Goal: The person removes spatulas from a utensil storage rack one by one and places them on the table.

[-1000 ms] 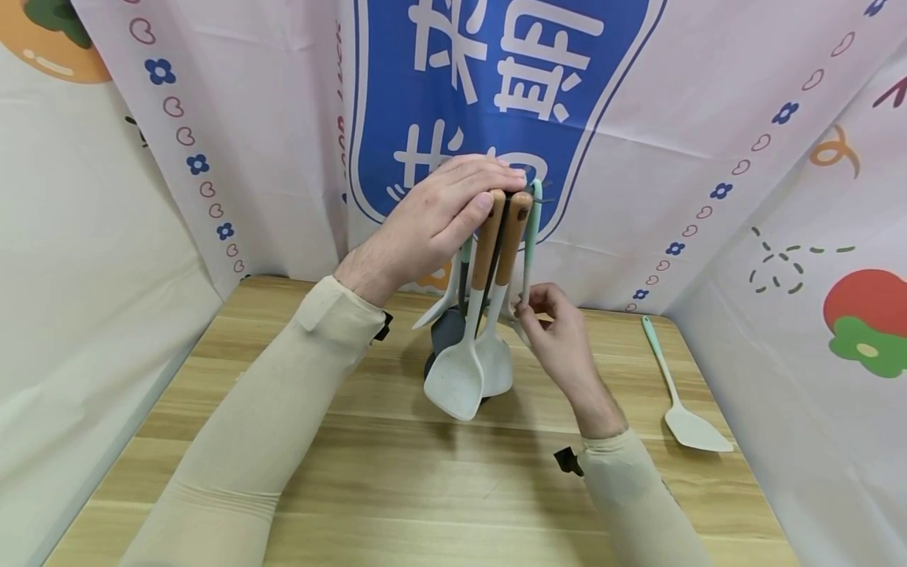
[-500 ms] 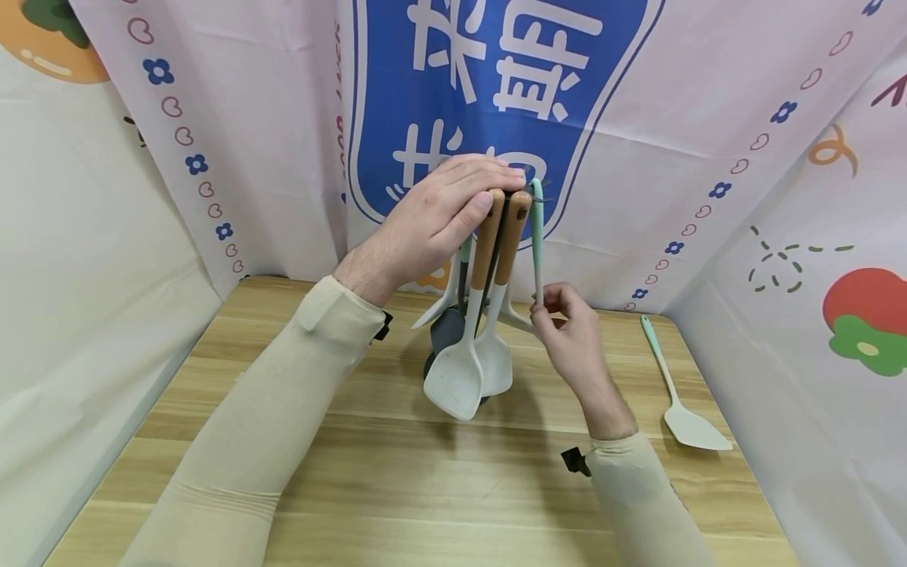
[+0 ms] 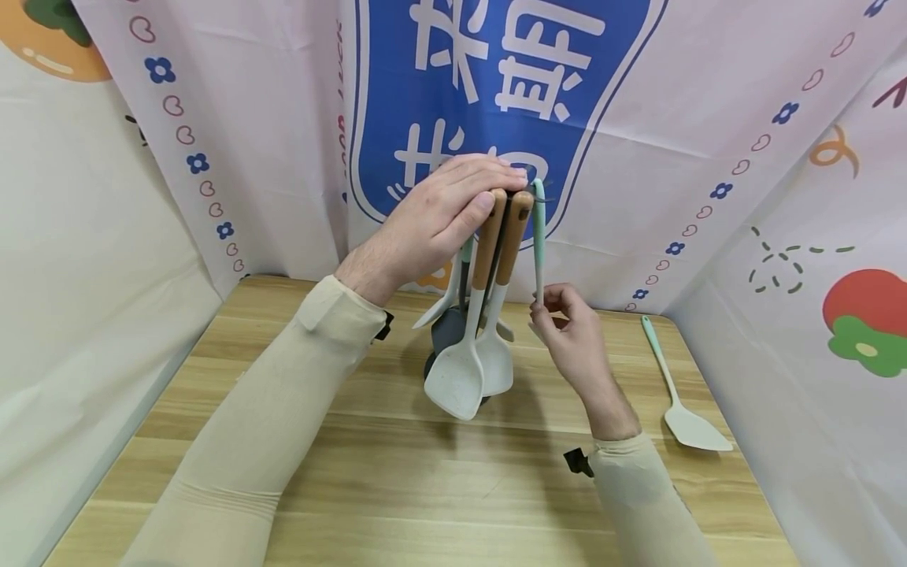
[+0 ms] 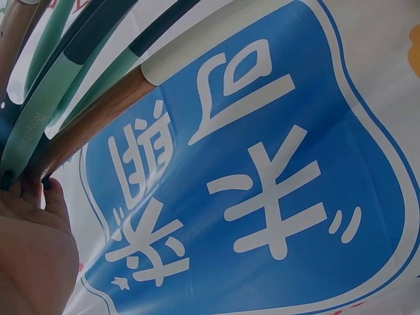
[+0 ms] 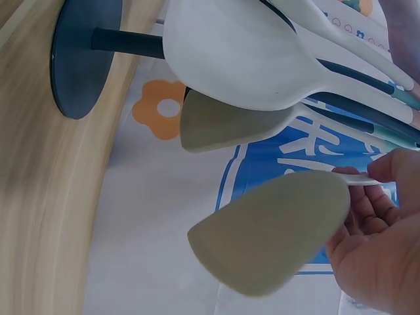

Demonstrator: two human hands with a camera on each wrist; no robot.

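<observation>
In the head view my left hand (image 3: pixel 442 209) rests across the top of a utensil rack with its fingers fairly straight. Two wooden handles, one a brown handle (image 3: pixel 515 236), stand near its fingertips. My right hand (image 3: pixel 570 339) pinches the pale neck of a mint-handled spatula (image 3: pixel 539 228); its handle's top is up at the rack's hook level. In the right wrist view the spatula's beige blade (image 5: pixel 272 230) shows apart from the other utensils. A white turner (image 3: pixel 457 382) hangs at the rack's front. Whether the handle touches its hook I cannot tell.
Another mint-handled spatula (image 3: pixel 690 421) lies at the right of the wooden table (image 3: pixel 397 504). The rack's round dark base (image 5: pixel 82 59) stands on the table. Printed cloth walls (image 3: pixel 283 142) close in the back and sides. Several more utensils, including a dark one (image 3: pixel 448 329), hang on the rack.
My right hand has moved a little to the right with the spatula, whose handle now hangs nearly vertical and farther from the wooden handles. My left hand stays on the rack's top.
</observation>
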